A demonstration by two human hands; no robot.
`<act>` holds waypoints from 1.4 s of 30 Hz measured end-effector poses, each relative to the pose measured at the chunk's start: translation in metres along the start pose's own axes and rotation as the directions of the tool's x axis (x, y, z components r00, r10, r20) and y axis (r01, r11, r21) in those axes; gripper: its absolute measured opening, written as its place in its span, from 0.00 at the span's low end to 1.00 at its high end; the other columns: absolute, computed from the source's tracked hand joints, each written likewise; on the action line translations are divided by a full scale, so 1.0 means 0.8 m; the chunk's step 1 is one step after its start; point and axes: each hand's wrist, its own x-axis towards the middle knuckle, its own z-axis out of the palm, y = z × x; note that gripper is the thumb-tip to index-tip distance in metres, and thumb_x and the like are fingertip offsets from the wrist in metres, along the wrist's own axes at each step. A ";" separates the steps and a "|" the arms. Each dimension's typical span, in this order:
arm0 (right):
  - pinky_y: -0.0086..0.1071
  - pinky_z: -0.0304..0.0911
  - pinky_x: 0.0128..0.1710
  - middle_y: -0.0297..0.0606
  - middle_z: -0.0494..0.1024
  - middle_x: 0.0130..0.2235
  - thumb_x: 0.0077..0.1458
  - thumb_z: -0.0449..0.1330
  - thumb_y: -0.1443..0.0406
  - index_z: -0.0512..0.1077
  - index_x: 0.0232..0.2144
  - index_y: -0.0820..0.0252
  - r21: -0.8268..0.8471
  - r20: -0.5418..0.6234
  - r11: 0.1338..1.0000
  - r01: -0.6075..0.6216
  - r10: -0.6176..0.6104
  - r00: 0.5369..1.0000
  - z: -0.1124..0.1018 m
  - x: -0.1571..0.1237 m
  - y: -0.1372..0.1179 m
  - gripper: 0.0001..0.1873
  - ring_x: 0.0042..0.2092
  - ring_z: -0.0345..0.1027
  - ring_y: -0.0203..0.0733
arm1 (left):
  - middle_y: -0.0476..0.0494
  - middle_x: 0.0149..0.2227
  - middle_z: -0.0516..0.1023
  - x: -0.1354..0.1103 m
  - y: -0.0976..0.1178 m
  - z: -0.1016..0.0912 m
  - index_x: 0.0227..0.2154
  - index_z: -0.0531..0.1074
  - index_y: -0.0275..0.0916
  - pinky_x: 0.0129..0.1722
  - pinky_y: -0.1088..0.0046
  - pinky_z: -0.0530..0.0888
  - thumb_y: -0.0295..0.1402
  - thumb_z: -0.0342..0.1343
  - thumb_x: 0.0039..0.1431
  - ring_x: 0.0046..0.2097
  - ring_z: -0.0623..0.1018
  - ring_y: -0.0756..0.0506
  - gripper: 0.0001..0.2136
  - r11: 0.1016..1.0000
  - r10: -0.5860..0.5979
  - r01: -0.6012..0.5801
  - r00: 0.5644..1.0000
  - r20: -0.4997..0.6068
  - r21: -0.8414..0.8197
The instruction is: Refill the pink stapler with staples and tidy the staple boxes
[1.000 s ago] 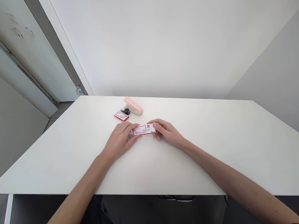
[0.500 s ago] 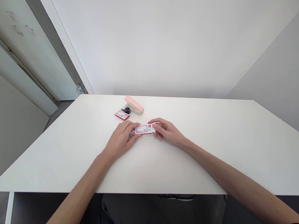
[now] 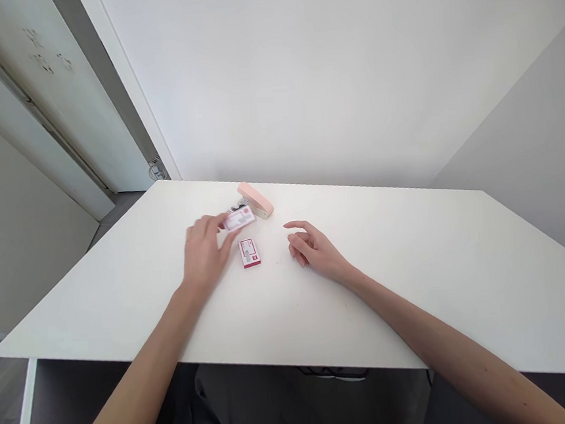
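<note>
My left hand [image 3: 205,250] pinches a small white-and-red staple box [image 3: 238,218] between thumb and fingers, just in front of the pink stapler [image 3: 256,199]. The held box is slightly blurred. Below it, a second white-and-red staple box [image 3: 249,252] lies on the white table. My right hand [image 3: 313,245] rests on the table to the right of that box, holding nothing, its forefinger stretched out and the other fingers loosely curled. Beside the stapler a small black item [image 3: 237,205] is mostly hidden behind the held box.
The white table [image 3: 392,281] runs back to a pale wall [image 3: 300,78]. Its front edge lies under my forearms. At the far left stands a grey-white door panel [image 3: 79,91], with some cable [image 3: 157,169] near the floor.
My left hand has lifted one staple box away from my right hand, up and left towards the stapler. Another staple box now lies uncovered on the table. My right hand has let go.
</note>
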 end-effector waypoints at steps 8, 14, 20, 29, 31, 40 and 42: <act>0.33 0.63 0.30 0.30 0.73 0.32 0.66 0.60 0.48 0.72 0.52 0.54 -0.046 -0.011 0.999 0.025 -0.026 1.000 0.001 0.004 0.012 0.21 0.28 0.64 0.35 | 0.20 0.62 0.63 -0.004 -0.027 -0.005 0.50 0.73 0.33 0.63 0.34 0.58 0.48 0.54 0.66 0.67 0.58 0.20 0.22 0.879 -0.395 0.435 0.893 -0.213 0.196; 0.37 0.68 0.34 0.39 0.74 0.52 0.63 0.61 0.53 0.71 0.53 0.53 -0.224 -0.227 0.975 -0.008 -0.044 0.973 0.008 0.039 0.029 0.19 0.36 0.73 0.38 | 0.17 0.63 0.64 -0.008 -0.029 0.002 0.49 0.72 0.32 0.64 0.33 0.58 0.48 0.54 0.65 0.68 0.59 0.19 0.22 0.875 -0.403 0.436 0.897 -0.182 0.212; 0.45 0.67 0.50 0.47 0.69 0.65 0.62 0.64 0.52 0.67 0.60 0.53 -0.428 -0.337 0.903 -0.034 -0.125 0.933 0.028 0.119 0.036 0.28 0.37 0.74 0.40 | 0.22 0.63 0.64 -0.008 -0.026 0.001 0.56 0.68 0.32 0.65 0.40 0.61 0.45 0.55 0.67 0.67 0.60 0.23 0.23 0.923 -0.302 0.333 0.938 -0.171 0.193; 0.40 0.67 0.43 0.40 0.81 0.49 0.63 0.60 0.51 0.72 0.40 0.53 -0.488 -0.388 0.869 -0.088 -0.125 0.913 0.021 0.155 0.041 0.14 0.44 0.74 0.47 | 0.32 0.57 0.73 -0.009 -0.014 -0.006 0.50 0.71 0.40 0.61 0.47 0.66 0.37 0.53 0.70 0.61 0.67 0.31 0.11 0.994 -0.073 0.080 0.994 -0.086 0.080; 0.39 0.67 0.40 0.39 0.81 0.48 0.61 0.61 0.50 0.71 0.38 0.53 -0.488 -0.402 0.867 -0.103 -0.118 0.908 0.007 0.133 0.041 0.14 0.40 0.74 0.45 | 0.32 0.57 0.74 -0.009 -0.016 -0.004 0.50 0.70 0.40 0.60 0.46 0.67 0.37 0.53 0.70 0.61 0.68 0.30 0.11 0.995 -0.076 0.080 0.995 -0.070 0.060; 0.38 0.64 0.35 0.36 0.80 0.38 0.60 0.64 0.47 0.76 0.40 0.53 -0.488 -0.300 0.869 -0.075 -0.086 0.950 -0.070 -0.018 0.026 0.17 0.36 0.68 0.44 | 0.37 0.56 0.78 -0.011 -0.005 -0.003 0.48 0.72 0.42 0.60 0.49 0.68 0.35 0.52 0.72 0.60 0.71 0.35 0.08 0.993 0.110 -0.111 0.994 -0.029 -0.037; 0.41 0.67 0.41 0.38 0.82 0.44 0.63 0.63 0.48 0.77 0.46 0.51 -0.499 -0.222 0.867 -0.019 -0.106 0.969 -0.078 -0.036 0.026 0.18 0.40 0.70 0.46 | 0.39 0.55 0.79 -0.010 0.010 0.000 0.47 0.73 0.43 0.61 0.50 0.68 0.35 0.52 0.73 0.60 0.73 0.37 0.07 0.972 0.222 -0.222 0.975 -0.006 -0.077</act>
